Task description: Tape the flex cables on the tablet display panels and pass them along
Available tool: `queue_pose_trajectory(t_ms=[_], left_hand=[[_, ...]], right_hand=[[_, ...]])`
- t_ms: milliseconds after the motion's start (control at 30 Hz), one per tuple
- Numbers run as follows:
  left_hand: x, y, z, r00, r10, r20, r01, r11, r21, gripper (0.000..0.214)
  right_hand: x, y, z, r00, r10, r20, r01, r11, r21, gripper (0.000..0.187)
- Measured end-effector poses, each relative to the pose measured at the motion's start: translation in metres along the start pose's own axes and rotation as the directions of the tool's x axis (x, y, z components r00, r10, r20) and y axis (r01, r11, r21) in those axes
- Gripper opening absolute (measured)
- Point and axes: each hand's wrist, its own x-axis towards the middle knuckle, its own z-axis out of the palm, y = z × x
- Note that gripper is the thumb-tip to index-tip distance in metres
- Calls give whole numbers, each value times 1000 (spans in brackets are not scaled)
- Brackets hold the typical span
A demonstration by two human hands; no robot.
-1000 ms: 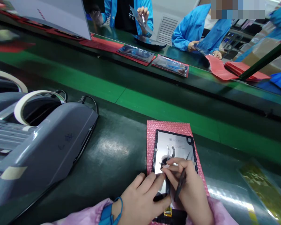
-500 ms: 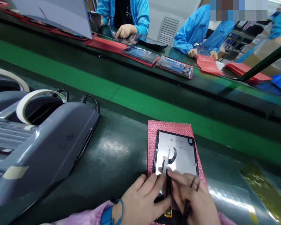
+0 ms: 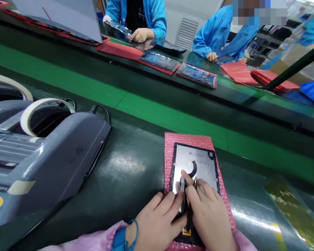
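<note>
A tablet display panel (image 3: 204, 162) lies silver back up on a pink bubble-wrap bag (image 3: 169, 150), at the lower middle of the head view. A curved black flex cable (image 3: 194, 169) and a pale strip run down its back. My left hand (image 3: 159, 219) rests on the panel's left side, fingers spread and thumb apart beside the dark strip; it grips nothing visible. My right hand (image 3: 211, 212) is closed around dark tweezers (image 3: 189, 214), their tip pointing up past the fingers. One right fingertip touches the panel by the cable. Both hands hide the panel's lower middle.
Grey tape dispensers (image 3: 65, 157) with tape rolls (image 3: 28, 116) stand at left. Yellowish film (image 3: 290, 209) lies at right. Across the green gap, people in blue jackets handle items at another bench (image 3: 157, 78) with red bags (image 3: 239, 72) and wrapped panels (image 3: 197, 74).
My right hand has turned and shifted up over the panel, its finger reaching toward the cable and the tweezers swinging upright. The pale strip's upper end no longer shows. My left hand barely moved.
</note>
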Motion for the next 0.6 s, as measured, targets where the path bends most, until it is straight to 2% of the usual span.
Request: queue_pose_trajectory(t_ms=[67,133,167,233,267,300,367,500,533,600], left_hand=[[-1,1,3,999,-28,-45,28,1000,11,16],[-3,1,4,992,-92,-87,93,996,2,14],[-5,-1,3,989,-130,-64,129,992,-13,16],[-7,-5,0,981,-185,53,187,982,-37,38],[-9,-7,-2,973,-196,123,203,978,-43,53],[-10,-9,-4,964,-196,180,207,977,-46,67],[-13,-12,-5,953,-207,220,221,974,-41,80],[-16,-12,0,944,-213,250,229,973,-33,86],[-16,-11,2,942,-228,245,241,970,-24,87],[-16,-9,5,943,-253,215,261,965,-11,89]], right_hand=[[2,8,-3,996,86,19,-88,987,134,26],[-1,24,-9,964,267,1,-257,925,279,15],[-4,34,-12,918,396,-9,-371,868,330,11],[-10,54,-16,766,642,29,-593,689,416,22],[-13,63,-17,691,717,89,-665,582,468,30],[-15,70,-17,636,754,163,-703,480,524,38],[-16,80,-13,585,759,287,-720,322,615,53],[-3,77,-9,514,764,389,-725,144,674,74],[3,74,-11,508,751,422,-727,110,678,73],[17,69,-20,533,716,451,-714,95,693,68]])
